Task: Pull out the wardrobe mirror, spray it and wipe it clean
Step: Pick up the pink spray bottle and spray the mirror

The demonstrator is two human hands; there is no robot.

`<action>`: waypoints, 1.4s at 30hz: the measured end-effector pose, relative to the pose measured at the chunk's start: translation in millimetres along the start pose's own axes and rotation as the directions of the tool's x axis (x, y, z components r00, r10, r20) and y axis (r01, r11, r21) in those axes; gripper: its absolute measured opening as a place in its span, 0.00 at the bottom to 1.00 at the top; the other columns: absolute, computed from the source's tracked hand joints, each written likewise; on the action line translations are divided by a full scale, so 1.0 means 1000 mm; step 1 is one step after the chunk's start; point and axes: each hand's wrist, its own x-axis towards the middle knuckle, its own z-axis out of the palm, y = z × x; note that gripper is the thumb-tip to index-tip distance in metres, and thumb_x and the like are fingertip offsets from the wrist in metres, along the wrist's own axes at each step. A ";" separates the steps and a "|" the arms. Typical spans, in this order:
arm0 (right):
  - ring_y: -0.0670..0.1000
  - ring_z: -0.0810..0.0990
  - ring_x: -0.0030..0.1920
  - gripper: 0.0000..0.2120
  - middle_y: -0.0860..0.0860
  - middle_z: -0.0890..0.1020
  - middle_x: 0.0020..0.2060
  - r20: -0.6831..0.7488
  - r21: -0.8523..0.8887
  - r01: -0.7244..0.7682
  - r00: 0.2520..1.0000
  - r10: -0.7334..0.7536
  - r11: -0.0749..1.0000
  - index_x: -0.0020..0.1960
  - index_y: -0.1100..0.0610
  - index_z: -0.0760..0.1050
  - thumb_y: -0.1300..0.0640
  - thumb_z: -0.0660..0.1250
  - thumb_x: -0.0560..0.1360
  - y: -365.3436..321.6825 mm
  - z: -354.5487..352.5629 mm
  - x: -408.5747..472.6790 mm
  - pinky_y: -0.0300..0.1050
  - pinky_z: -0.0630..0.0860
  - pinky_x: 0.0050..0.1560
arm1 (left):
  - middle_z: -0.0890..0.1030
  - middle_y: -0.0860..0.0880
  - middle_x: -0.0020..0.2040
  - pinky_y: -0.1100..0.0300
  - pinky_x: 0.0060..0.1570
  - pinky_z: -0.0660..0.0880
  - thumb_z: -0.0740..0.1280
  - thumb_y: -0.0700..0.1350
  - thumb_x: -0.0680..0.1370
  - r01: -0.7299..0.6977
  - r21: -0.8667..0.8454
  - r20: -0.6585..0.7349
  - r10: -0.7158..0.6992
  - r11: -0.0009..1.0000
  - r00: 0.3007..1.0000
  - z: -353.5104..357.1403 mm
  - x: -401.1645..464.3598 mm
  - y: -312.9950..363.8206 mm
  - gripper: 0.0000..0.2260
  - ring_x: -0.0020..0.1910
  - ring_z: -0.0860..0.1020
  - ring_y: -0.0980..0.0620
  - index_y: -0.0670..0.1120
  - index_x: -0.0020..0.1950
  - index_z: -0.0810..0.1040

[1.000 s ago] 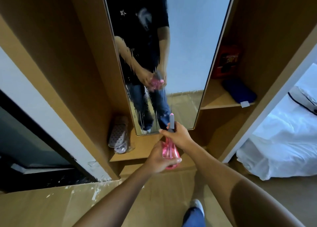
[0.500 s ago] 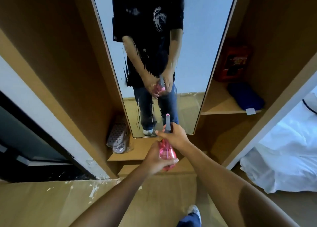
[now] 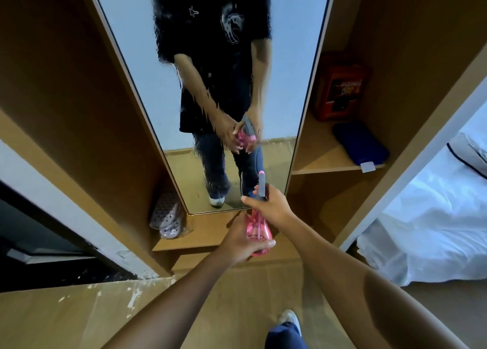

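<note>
A tall narrow mirror stands pulled out of the wooden wardrobe, facing me. Its glass carries wet spray streaks running down over my reflection. I hold a pink spray bottle with a grey head in front of the mirror's lower edge. My left hand grips the pink body from below. My right hand is wrapped round the grey neck and trigger, nozzle pointing up at the glass. No cloth is in view.
A pair of pale perforated slippers lies on the low shelf left of the mirror. On the right shelf sit a red box and a folded blue cloth item. A white bed lies to the right.
My view has tilted upward, showing more of the mirror. Both hands stay on the bottle, which sits slightly lower relative to the mirror's bottom edge.
</note>
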 end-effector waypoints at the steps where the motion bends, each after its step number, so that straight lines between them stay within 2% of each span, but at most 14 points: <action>1: 0.52 0.79 0.48 0.21 0.53 0.79 0.47 -0.005 -0.002 -0.001 1.000 0.001 1.000 0.56 0.57 0.73 0.47 0.75 0.70 0.001 -0.001 0.001 0.45 0.76 0.49 | 0.79 0.55 0.48 0.71 0.45 0.73 0.79 0.44 0.67 -0.004 0.006 0.008 0.004 1.000 1.000 0.001 0.001 0.000 0.22 0.46 0.78 0.64 0.58 0.50 0.69; 3: 0.50 0.79 0.46 0.19 0.52 0.79 0.45 -0.007 -0.015 0.008 1.000 -0.008 1.000 0.53 0.56 0.74 0.46 0.74 0.70 0.001 -0.003 0.002 0.40 0.76 0.44 | 0.78 0.56 0.46 0.73 0.42 0.73 0.78 0.43 0.68 -0.015 0.020 0.025 0.015 1.000 1.000 0.003 0.004 0.000 0.21 0.43 0.78 0.69 0.59 0.48 0.68; 6: 0.48 0.79 0.43 0.18 0.50 0.79 0.42 0.007 -0.026 0.007 1.000 -0.007 1.000 0.52 0.56 0.74 0.46 0.74 0.71 0.000 -0.007 0.001 0.37 0.73 0.40 | 0.79 0.54 0.50 0.68 0.48 0.75 0.79 0.44 0.68 -0.018 0.006 0.038 0.018 1.000 0.999 0.006 0.007 0.002 0.22 0.48 0.78 0.64 0.59 0.50 0.68; 9: 0.49 0.79 0.45 0.20 0.50 0.79 0.44 -0.002 -0.007 -0.005 1.000 0.005 1.000 0.55 0.56 0.73 0.46 0.74 0.70 0.002 -0.011 0.001 0.39 0.76 0.44 | 0.79 0.52 0.53 0.60 0.55 0.77 0.80 0.49 0.65 -0.002 -0.008 0.034 0.002 1.000 0.999 0.009 0.011 0.000 0.27 0.52 0.79 0.58 0.55 0.57 0.70; 11: 0.50 0.80 0.47 0.22 0.51 0.79 0.46 -0.005 0.004 -0.014 1.000 0.014 1.000 0.56 0.56 0.73 0.46 0.75 0.69 0.002 -0.014 0.001 0.41 0.77 0.47 | 0.79 0.52 0.53 0.59 0.56 0.77 0.80 0.49 0.65 -0.010 0.000 0.039 0.010 1.000 0.999 0.011 0.014 -0.001 0.29 0.52 0.79 0.58 0.52 0.60 0.70; 14: 0.49 0.79 0.48 0.22 0.50 0.79 0.47 -0.018 0.038 -0.020 1.000 0.020 0.999 0.57 0.56 0.73 0.47 0.75 0.69 0.005 -0.017 0.001 0.39 0.76 0.46 | 0.80 0.52 0.52 0.56 0.57 0.77 0.80 0.49 0.66 -0.027 0.002 0.065 0.027 1.000 0.998 0.012 0.017 -0.002 0.27 0.51 0.79 0.58 0.51 0.60 0.72; 17: 0.44 0.79 0.47 0.22 0.46 0.79 0.47 -0.035 0.069 -0.023 0.999 0.025 0.997 0.59 0.56 0.72 0.48 0.75 0.70 0.009 -0.021 0.000 0.34 0.72 0.42 | 0.80 0.52 0.53 0.54 0.57 0.78 0.79 0.55 0.63 -0.026 0.017 0.091 0.025 1.000 0.996 0.016 0.021 -0.005 0.31 0.53 0.80 0.56 0.51 0.62 0.71; 21: 0.42 0.79 0.45 0.20 0.44 0.79 0.45 -0.047 0.085 -0.047 0.998 0.051 0.995 0.59 0.55 0.72 0.51 0.74 0.72 0.014 -0.031 -0.001 0.32 0.73 0.41 | 0.79 0.53 0.55 0.55 0.56 0.78 0.79 0.55 0.64 -0.038 0.031 0.114 0.034 0.999 0.993 0.024 0.028 -0.004 0.32 0.53 0.79 0.56 0.52 0.63 0.69; 24: 0.43 0.79 0.45 0.20 0.44 0.78 0.45 -0.056 0.099 -0.063 0.996 0.069 0.993 0.60 0.55 0.72 0.51 0.74 0.72 0.018 -0.038 0.002 0.34 0.74 0.43 | 0.78 0.54 0.54 0.56 0.56 0.78 0.79 0.56 0.63 -0.062 0.046 0.105 0.057 0.997 0.993 0.031 0.035 -0.001 0.31 0.53 0.79 0.57 0.53 0.61 0.71; 27: 0.42 0.78 0.43 0.18 0.44 0.78 0.43 -0.054 0.068 -0.066 0.996 0.070 0.995 0.57 0.54 0.72 0.51 0.74 0.72 0.018 -0.044 0.005 0.33 0.72 0.39 | 0.76 0.55 0.55 0.59 0.57 0.77 0.78 0.57 0.63 -0.051 0.052 0.117 0.045 0.997 0.992 0.038 0.041 -0.001 0.31 0.53 0.78 0.57 0.55 0.61 0.69; 32: 0.42 0.78 0.41 0.14 0.44 0.78 0.42 -0.044 0.017 -0.060 0.997 0.061 0.998 0.51 0.52 0.71 0.49 0.73 0.72 0.020 -0.048 0.010 0.32 0.71 0.38 | 0.77 0.55 0.56 0.53 0.59 0.77 0.78 0.60 0.60 0.010 -0.004 0.115 -0.010 1.000 0.993 0.045 0.047 -0.004 0.37 0.55 0.78 0.55 0.56 0.63 0.67; 35: 0.42 0.77 0.41 0.17 0.43 0.77 0.42 -0.035 0.014 -0.074 0.997 0.074 0.997 0.55 0.53 0.70 0.49 0.73 0.73 0.023 -0.049 0.009 0.31 0.71 0.36 | 0.78 0.54 0.56 0.53 0.59 0.77 0.79 0.58 0.61 0.025 0.000 0.131 -0.024 1.000 0.991 0.046 0.048 -0.007 0.34 0.54 0.79 0.56 0.55 0.62 0.67; 39: 0.41 0.77 0.42 0.23 0.42 0.76 0.43 -0.030 0.023 -0.095 0.995 0.096 0.995 0.62 0.55 0.70 0.49 0.73 0.73 0.033 -0.045 0.006 0.31 0.71 0.37 | 0.78 0.54 0.55 0.54 0.57 0.78 0.77 0.64 0.57 0.035 0.034 0.151 -0.040 0.999 0.988 0.052 0.044 -0.014 0.38 0.54 0.79 0.56 0.54 0.63 0.67; 42: 0.42 0.77 0.44 0.23 0.42 0.76 0.45 -0.024 0.028 -0.109 0.994 0.110 0.994 0.62 0.55 0.70 0.49 0.74 0.72 0.042 -0.040 0.003 0.32 0.71 0.39 | 0.78 0.54 0.54 0.54 0.57 0.78 0.77 0.62 0.58 0.036 0.028 0.141 -0.039 0.999 0.989 0.056 0.041 -0.022 0.38 0.53 0.79 0.56 0.53 0.62 0.68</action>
